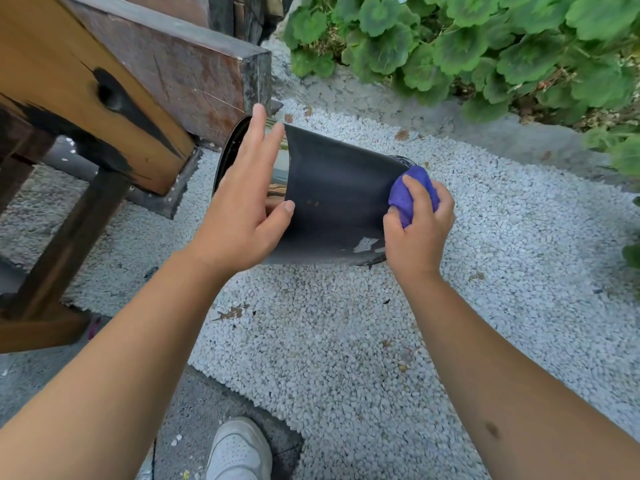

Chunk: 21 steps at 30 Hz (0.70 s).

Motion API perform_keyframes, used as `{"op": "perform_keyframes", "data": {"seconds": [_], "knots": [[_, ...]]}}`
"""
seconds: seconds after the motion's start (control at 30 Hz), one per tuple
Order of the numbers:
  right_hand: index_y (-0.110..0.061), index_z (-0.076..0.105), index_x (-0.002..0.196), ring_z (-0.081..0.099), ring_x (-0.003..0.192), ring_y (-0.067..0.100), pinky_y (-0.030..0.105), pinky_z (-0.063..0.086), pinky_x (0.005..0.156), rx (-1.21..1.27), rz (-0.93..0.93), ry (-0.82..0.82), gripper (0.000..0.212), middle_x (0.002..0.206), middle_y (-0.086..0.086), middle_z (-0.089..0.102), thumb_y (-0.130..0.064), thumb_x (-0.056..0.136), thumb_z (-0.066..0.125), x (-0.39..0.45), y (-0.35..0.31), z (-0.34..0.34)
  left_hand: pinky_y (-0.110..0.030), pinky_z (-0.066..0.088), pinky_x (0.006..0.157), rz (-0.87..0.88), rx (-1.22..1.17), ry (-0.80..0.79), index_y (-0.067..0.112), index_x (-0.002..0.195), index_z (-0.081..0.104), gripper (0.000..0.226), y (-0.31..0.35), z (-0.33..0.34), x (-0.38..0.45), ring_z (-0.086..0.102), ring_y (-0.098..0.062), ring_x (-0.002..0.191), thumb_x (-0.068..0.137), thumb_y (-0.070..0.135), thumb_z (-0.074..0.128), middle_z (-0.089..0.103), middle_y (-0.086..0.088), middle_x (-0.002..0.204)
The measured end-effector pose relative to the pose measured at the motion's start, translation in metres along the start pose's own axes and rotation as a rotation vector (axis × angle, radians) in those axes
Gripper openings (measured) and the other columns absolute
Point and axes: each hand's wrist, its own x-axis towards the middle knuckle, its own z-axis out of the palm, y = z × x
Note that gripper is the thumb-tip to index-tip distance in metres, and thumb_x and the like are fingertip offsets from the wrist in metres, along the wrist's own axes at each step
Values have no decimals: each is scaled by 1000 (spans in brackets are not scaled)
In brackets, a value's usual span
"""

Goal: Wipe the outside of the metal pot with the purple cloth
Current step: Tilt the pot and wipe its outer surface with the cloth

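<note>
Timber bench [104, 98] at far left, heavy beams angled over grey paving. Just right of it, metal pot [332, 199] tipped on its side, mouth turned toward the bench, base pointing right, lower wall apparently resting on white gravel [346, 323]. Laid sideways, probably, to bring the whole outer wall within reach.

Left hand [242, 202] flat against the pot near the rim, fingers straight and spread, thumb across the dark wall: open, pressing rather than gripping. Likely there to brace the pot and stop it rolling on loose stones.

Dark outer wall between the hands, with a few small specks near the thumb and a pale scuffed patch low down toward the base.

Right hand [420, 220] at the base end, fingers curled tight round purple cloth [408, 195], bunched into a wad and pushed against the pot's edge where wall meets bottom. Wadded, presumably, for firmer pressure on a curved surface.

Wiping under way, judged from this; wall toward the rim and underside possibly still to do, the latter needing a roll of the pot.

Green leafy plants [485, 46] at upper right behind a concrete kerb; white shoe [239, 452] at bottom centre.
</note>
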Motion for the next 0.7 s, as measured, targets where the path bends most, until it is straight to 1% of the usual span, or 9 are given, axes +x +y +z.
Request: {"op": "perform_keyframes", "data": {"seconds": [0.07, 0.17, 0.23, 0.33, 0.43, 0.5, 0.57, 0.63, 0.7], "knots": [[-31, 55, 132, 32, 132, 18, 27, 36, 105, 77, 57, -1, 47, 148, 2, 30, -22, 86, 57, -1, 2, -3, -22, 54, 89, -13, -26, 59, 18, 157, 9, 75, -2, 5, -9, 2, 1, 149, 96, 24, 53, -1, 5, 165], [-34, 54, 132, 38, 124, 2, 4, 33, 94, 235, 174, -16, 46, 144, -9, 28, -21, 89, 60, 2, 2, -9, -21, 52, 91, -75, -117, 16, 18, 157, 11, 77, -3, 18, -26, 22, -12, 149, 95, 19, 57, 4, 6, 166], [-32, 54, 133, 41, 123, 4, -3, 30, 89, 260, 195, -28, 47, 142, -8, 32, -18, 89, 60, 6, 1, -14, -13, 51, 80, -139, -155, -93, 35, 156, -3, 91, -3, 20, -29, 53, -12, 124, 94, 17, 60, 4, 11, 165], [-30, 55, 133, 48, 112, -3, -3, 36, 81, 303, 232, 6, 46, 140, -5, 39, -18, 88, 59, 8, -1, -20, -8, 45, 70, -190, -176, -151, 60, 143, -16, 101, 2, 13, -26, 61, -11, 104, 94, 15, 60, -11, 15, 164], [-32, 58, 129, 50, 105, -11, 4, 43, 80, 338, 269, 0, 44, 134, -9, 43, -19, 88, 58, 13, -5, -22, -17, 48, 76, -140, -131, -161, 48, 151, -14, 100, 13, 3, -16, 28, -15, 145, 93, 16, 61, -22, 13, 161], [-34, 58, 128, 50, 105, -9, 8, 42, 82, 331, 295, -45, 44, 133, -10, 46, -21, 87, 57, 20, -6, -22, -23, 48, 84, -130, -92, -154, 37, 153, -14, 98, 17, -1, -6, 5, 9, 144, 93, 16, 61, -24, 7, 161], [-35, 57, 130, 51, 104, -5, 11, 38, 84, 285, 308, -95, 45, 132, -10, 47, -24, 86, 57, 25, -5, -18, -36, 46, 101, -164, -38, -165, 28, 154, -15, 97, 15, -1, 2, -21, 4, 144, 94, 14, 60, -27, 10, 160], [-34, 55, 132, 50, 102, 1, 13, 39, 83, 210, 312, -150, 46, 130, -7, 44, -26, 87, 56, 26, -3, -13, -49, 36, 113, -199, -19, -183, 24, 156, -11, 92, 12, 0, 4, -28, -9, 145, 95, 14, 57, -26, 11, 161], [-35, 54, 132, 50, 100, 5, 6, 36, 68, 170, 320, -172, 46, 130, -5, 42, -27, 86, 56, 25, -3, -9, -41, 25, 120, -175, -33, -171, 24, 157, -4, 85, 11, 4, 2, -22, -11, 148, 96, 21, 56, -20, 12, 163]]}}
